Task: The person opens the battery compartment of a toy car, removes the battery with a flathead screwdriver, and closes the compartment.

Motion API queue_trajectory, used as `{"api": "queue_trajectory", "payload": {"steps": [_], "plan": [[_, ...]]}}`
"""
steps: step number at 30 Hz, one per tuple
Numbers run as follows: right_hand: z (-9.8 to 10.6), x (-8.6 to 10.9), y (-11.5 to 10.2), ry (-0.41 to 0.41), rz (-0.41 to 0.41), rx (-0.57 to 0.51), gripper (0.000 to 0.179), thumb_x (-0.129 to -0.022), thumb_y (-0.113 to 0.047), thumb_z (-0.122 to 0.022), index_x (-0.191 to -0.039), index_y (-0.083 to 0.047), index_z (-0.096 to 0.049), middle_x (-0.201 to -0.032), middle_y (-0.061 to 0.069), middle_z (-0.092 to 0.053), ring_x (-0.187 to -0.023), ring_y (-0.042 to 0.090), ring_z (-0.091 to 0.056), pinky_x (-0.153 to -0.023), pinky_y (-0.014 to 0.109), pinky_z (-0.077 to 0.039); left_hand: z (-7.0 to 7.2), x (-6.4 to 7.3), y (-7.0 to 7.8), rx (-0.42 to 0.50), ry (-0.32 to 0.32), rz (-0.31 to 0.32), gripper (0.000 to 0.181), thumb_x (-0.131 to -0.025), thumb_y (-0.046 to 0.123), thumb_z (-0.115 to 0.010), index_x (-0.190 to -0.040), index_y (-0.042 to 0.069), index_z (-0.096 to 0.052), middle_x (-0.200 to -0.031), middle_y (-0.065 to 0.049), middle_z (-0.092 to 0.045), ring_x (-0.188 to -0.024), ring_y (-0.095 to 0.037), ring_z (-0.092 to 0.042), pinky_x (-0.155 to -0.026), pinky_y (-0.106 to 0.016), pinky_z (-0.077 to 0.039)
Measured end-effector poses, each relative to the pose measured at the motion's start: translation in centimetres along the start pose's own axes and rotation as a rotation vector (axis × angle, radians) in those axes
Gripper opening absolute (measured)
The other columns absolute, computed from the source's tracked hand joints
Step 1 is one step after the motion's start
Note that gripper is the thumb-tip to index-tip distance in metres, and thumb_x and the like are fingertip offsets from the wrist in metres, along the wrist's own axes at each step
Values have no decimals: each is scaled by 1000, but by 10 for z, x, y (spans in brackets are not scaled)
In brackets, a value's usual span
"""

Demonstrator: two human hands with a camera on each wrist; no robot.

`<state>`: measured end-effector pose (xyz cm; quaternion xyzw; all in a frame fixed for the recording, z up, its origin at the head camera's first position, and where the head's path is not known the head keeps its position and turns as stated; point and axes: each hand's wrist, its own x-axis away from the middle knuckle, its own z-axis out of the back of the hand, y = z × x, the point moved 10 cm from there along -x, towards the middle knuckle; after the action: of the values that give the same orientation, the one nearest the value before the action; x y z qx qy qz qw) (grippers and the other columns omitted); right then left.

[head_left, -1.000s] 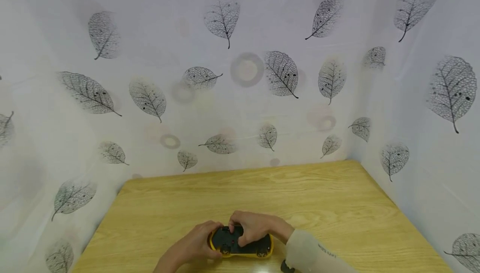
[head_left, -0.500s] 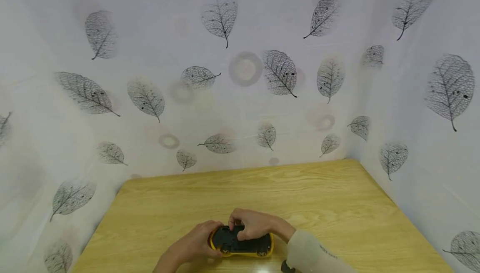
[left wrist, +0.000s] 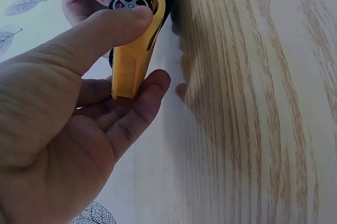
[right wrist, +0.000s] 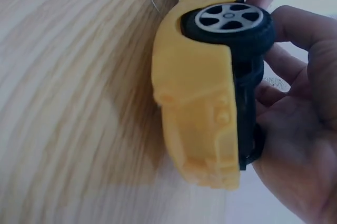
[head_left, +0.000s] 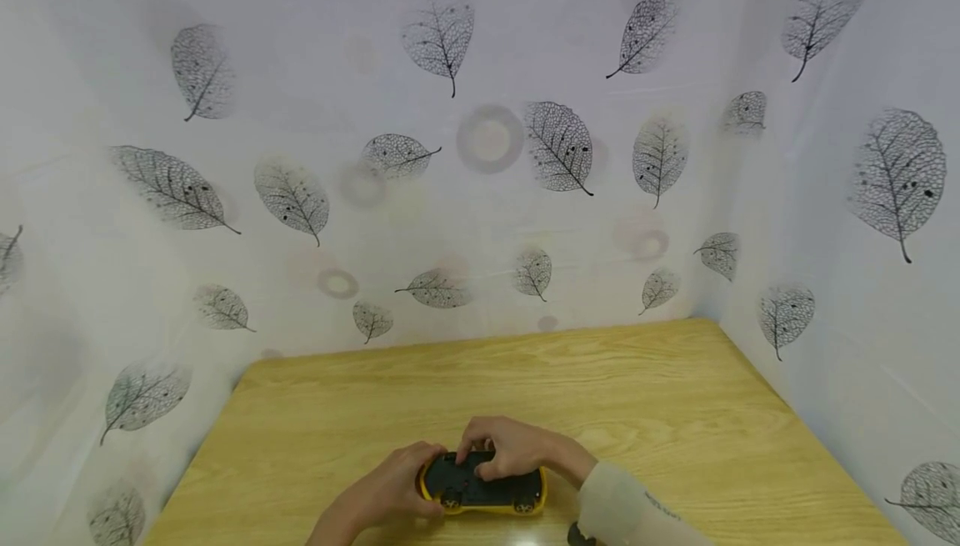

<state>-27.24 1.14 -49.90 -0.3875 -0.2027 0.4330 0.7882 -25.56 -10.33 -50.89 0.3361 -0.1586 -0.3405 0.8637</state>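
Note:
A yellow toy car with a black underside (head_left: 510, 491) lies wheels up over the wooden table, its length running left to right. My left hand (head_left: 390, 483) grips one end; in the left wrist view its thumb (left wrist: 129, 23) presses beside a silver-spoked wheel (left wrist: 130, 3) and the fingers reach behind the yellow body (left wrist: 129, 69). My right hand (head_left: 513, 448) bends over the underside, thumb and forefinger curled down onto it. In the right wrist view that hand (right wrist: 305, 113) is behind the car's black base, a finger close to a wheel (right wrist: 229, 19); what its fingertips pinch is hidden.
The light wood table (head_left: 450, 388) is bordered at the back and sides by pale sheeting (head_left: 480, 221) printed with dark leaf shapes. A small black object (head_left: 580, 534) shows beside the light right sleeve (head_left: 626, 508) at the bottom edge.
My right hand has shifted slightly up and its thumb has moved a little farther from the near edge of the car. The left hand and the car have stayed put.

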Motion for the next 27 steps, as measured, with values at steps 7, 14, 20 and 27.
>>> {"api": "queue_trajectory", "payload": {"steps": [7,14,20,27], "plan": [[1,-1,0,14,23,28,28,-91,-14,-62,-117,-16,-74,-115,-9,-61,-93,3,-54,-85,24,-49,0,1,0,-6,-7,45,64,-81,32,-88,-133,5,-63,-121,-2,-66,-102,-10,-60,-87,-31,-50],[2,-2,2,30,18,-33,21,-94,-14,-63,-113,-15,-71,-116,-7,-59,-94,4,-54,-85,25,-49,-1,0,-2,6,-17,23,64,-83,38,-87,-133,6,-63,-119,-1,-66,-102,-12,-60,-86,-32,-50],[7,-2,1,83,53,-57,11,-100,-17,-63,-106,-14,-72,-116,-7,-63,-102,6,-57,-90,27,-51,-3,-1,-7,-23,-5,-47,65,-86,41,-84,-135,4,-61,-119,-3,-66,-100,-12,-61,-83,-32,-51],[13,-2,2,118,31,-93,8,-99,-14,-68,-101,-16,-75,-104,-13,-68,-98,4,-59,-91,28,-51,1,2,4,6,8,38,62,-77,30,-91,-129,9,-64,-115,5,-65,-100,-8,-59,-87,-30,-50]]}}
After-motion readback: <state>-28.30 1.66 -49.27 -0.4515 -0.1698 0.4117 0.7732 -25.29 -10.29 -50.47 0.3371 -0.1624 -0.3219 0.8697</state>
